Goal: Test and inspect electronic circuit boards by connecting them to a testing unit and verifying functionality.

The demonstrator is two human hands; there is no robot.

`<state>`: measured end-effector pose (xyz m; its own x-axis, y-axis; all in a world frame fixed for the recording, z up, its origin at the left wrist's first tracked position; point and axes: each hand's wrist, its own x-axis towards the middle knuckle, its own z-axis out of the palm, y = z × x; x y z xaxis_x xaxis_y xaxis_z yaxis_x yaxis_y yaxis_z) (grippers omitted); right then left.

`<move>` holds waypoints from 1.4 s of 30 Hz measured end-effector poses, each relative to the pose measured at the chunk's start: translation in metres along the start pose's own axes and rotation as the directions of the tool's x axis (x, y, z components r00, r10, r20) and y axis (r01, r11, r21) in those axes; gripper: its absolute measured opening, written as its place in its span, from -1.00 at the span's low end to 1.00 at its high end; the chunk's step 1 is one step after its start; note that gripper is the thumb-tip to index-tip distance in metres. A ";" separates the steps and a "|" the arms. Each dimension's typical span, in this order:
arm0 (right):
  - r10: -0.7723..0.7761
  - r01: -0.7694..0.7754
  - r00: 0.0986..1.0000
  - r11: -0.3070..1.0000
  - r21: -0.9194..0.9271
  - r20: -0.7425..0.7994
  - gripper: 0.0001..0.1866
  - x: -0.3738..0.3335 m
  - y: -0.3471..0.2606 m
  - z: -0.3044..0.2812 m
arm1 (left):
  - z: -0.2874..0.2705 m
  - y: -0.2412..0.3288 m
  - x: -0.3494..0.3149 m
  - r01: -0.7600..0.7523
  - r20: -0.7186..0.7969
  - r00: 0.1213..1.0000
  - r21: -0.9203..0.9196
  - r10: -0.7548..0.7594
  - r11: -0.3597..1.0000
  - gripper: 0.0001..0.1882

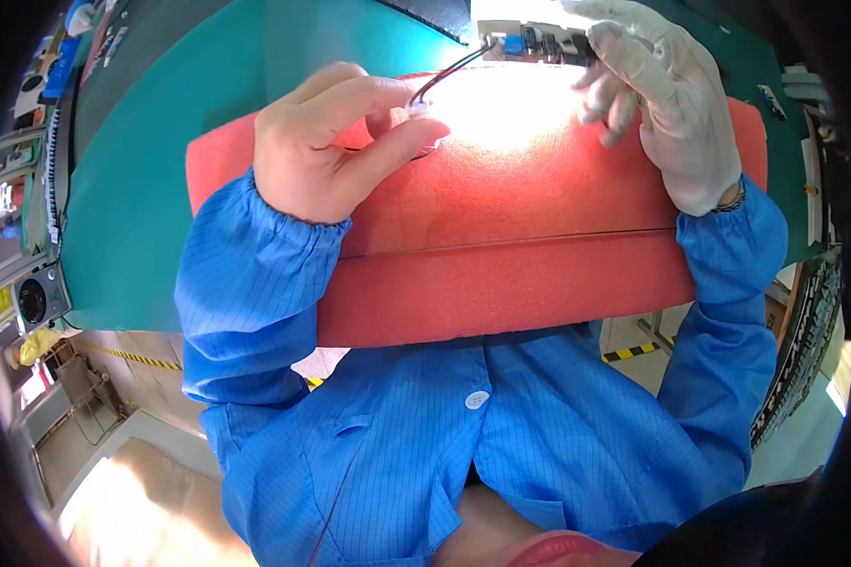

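Above the red pad's [501,283] left side, the left hand's [317,142] fingers pinch a pale connector [418,111], likely light, its wires [454,69] flexible; best gripped by the body. Toward the pad's right, the gloved right hand's [667,104] fingers splay loosely; I can't tell if they're holding anything.

Workshop, green workbench [123,208], striped floor tape [632,352]

No legible lettering, seemingly.
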<state>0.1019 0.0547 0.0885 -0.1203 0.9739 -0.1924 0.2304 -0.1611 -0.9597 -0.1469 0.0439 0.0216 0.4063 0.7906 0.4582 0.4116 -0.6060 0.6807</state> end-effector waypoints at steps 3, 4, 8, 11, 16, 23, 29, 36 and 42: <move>-0.355 0.347 0.931 0.933 -0.100 -0.087 -0.59 0.012 0.018 -0.006 | -0.010 -0.004 0.011 0.041 -0.032 0.998 -0.309 -0.053 0.950 -0.89; -0.548 0.481 0.831 0.793 -0.373 -0.096 -0.56 0.014 0.014 -0.005 | -0.020 -0.010 0.019 0.175 -0.033 0.979 -0.371 -0.202 0.912 -0.90; -0.862 0.656 0.486 0.248 -0.713 0.147 -0.59 0.032 0.014 0.001 | -0.074 -0.078 0.036 0.130 -0.276 0.902 -0.558 -0.331 0.820 -0.76; -0.869 0.708 0.403 0.097 -0.700 0.287 -0.59 0.053 0.036 0.001 | -0.083 -0.085 0.039 0.048 -0.708 0.538 -0.516 -0.457 0.856 -0.53; -0.635 0.636 0.746 0.589 -0.499 0.201 -0.57 0.033 0.027 0.000 | -0.037 -0.049 0.030 0.090 -0.439 0.893 -0.041 -0.099 0.995 -0.71; -0.234 0.138 0.941 0.925 0.355 0.243 -0.47 0.003 0.019 -0.008 | -0.007 0.016 0.021 0.013 0.101 0.995 -0.168 0.004 0.986 -0.80; -0.112 -0.005 0.964 0.898 0.440 0.239 -0.49 0.009 0.020 0.008 | -0.004 0.017 0.018 0.336 0.151 0.941 -0.521 -0.303 0.785 -0.86; -0.018 -0.051 0.971 0.958 0.282 0.238 -0.51 0.009 0.028 -0.006 | -0.003 0.016 0.010 0.286 0.023 0.951 -0.442 -0.308 0.850 -0.87; -0.149 0.138 0.948 0.989 0.058 0.283 -0.33 0.001 0.016 -0.010 | 0.000 0.015 -0.001 0.197 -0.083 0.961 -0.468 -0.265 0.862 -0.85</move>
<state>0.1155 0.0546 0.0751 -0.4215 0.9016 -0.0976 0.1553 -0.0343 -0.9873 -0.1414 0.0342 0.0313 0.2137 0.9273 0.3072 0.0533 -0.3250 0.9442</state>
